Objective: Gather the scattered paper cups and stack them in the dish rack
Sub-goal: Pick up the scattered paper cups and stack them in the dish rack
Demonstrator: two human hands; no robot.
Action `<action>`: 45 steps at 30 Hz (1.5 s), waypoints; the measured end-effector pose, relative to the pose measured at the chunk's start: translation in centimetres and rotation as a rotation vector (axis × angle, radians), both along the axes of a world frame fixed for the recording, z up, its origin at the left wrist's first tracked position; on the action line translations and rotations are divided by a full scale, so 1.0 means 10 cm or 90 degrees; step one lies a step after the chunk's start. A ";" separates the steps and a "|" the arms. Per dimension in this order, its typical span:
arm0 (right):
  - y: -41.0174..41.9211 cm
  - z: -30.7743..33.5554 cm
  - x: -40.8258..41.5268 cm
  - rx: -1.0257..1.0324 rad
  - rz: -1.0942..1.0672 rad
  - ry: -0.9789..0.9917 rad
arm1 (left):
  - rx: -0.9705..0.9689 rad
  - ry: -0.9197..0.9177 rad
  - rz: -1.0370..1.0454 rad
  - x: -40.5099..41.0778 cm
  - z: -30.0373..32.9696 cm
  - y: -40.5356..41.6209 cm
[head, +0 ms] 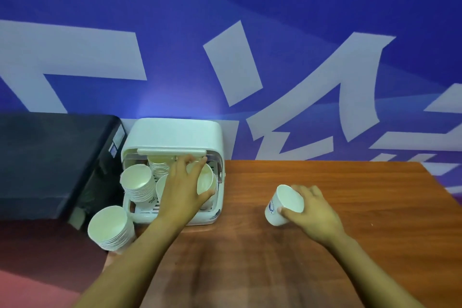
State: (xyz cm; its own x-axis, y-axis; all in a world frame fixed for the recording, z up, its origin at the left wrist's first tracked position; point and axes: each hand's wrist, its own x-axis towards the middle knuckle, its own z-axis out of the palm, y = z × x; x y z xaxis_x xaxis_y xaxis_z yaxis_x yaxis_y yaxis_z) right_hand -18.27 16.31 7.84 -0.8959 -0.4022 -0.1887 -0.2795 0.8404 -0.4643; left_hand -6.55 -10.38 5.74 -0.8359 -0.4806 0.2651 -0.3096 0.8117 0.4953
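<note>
A white dish rack (175, 136) with a lifted lid stands at the table's back left. Inside it are stacks of white paper cups: a tall leaning stack (138, 182) on the left and another stack (158, 166) at the back. My left hand (183, 186) reaches into the rack and grips a white cup (205, 179) on the right side. My right hand (313, 210) holds a single paper cup (283, 205) with a blue logo, tilted on the table to the right of the rack. Another cup stack (111, 229) leans at the table's left edge.
The wooden table (350, 182) spreads to the right of the rack. A black box-shaped appliance (50, 157) sits left of the rack. A blue wall with large white letters (250, 32) rises right behind the table.
</note>
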 end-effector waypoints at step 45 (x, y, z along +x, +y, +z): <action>-1.75 -0.28 0.44 0.027 0.154 0.040 | 0.080 -0.115 0.036 1.07 0.10 -0.75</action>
State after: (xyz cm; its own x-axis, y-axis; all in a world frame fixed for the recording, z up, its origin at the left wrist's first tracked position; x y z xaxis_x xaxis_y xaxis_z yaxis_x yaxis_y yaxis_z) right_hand -13.90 -1.17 5.08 -0.7849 -0.5995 -0.1564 -0.5025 0.7636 -0.4055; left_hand 4.19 -17.87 6.72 -0.8353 -0.5476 0.0491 -0.4454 0.7262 0.5237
